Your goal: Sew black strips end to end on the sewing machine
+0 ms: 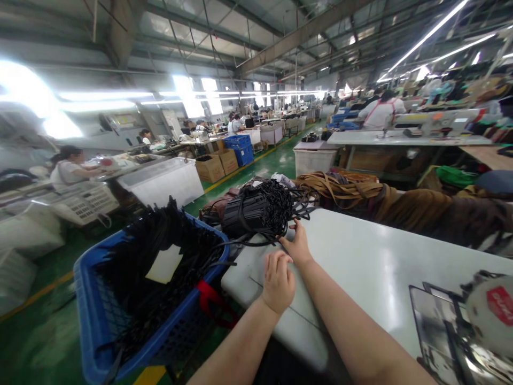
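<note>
Bare forearms before a bundle of black strips

Both forearms come from the bottom edge, over the white table. The right hand is at the near right side of the bundle, thumb and forefinger apart, beside loose strips. The left hand is just next to the right wrist, with its fingers curled; whether something is inside, I cannot tell. The bundle lies at the far left end of the table, a strip wound around it. To its left stands a blue basket, full of dark strips, with a pale paper on top.
</note>
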Demonstrator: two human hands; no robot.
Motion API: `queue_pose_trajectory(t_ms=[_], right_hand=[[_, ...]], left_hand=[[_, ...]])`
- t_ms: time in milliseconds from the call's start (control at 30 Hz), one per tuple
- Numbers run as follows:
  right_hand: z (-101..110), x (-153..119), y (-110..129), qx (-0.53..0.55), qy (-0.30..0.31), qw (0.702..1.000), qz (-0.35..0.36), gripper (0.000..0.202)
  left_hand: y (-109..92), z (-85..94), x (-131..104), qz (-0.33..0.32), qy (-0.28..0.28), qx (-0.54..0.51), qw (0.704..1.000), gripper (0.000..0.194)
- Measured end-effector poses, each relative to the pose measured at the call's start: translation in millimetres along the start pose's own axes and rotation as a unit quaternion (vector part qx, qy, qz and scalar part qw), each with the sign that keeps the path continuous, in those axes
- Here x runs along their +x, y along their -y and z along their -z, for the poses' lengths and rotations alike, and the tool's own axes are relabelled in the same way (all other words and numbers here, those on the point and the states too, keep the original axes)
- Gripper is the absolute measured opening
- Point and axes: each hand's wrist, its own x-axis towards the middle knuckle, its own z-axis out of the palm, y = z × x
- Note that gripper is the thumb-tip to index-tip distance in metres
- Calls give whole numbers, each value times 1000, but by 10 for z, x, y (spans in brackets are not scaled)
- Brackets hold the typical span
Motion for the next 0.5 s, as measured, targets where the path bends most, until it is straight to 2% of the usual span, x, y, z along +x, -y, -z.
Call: queue_pose_trajectory(t_ms=[133, 200, 300, 400, 500], right_hand=[[198, -264, 127, 42, 25, 998, -42, 68], [350, -491, 237, 62, 40, 995, -62, 60], [649, -982, 484, 75, 61, 991, -94, 51], [1012, -1615, 826, 68, 80, 986, -131, 45], [1421, -2287, 1191, 53, 95, 980, -168, 45]], left_hand=[[-14, 77, -32, -45, 166, 35, 985, 23], [12, 87, -23, -40, 221, 66, 972, 20], [22, 134, -37, -14, 248, 89, 965, 18], [36, 224, -130, -11, 261, 61, 963, 20], [49, 303, -342, -11, 223, 26, 974, 28]])
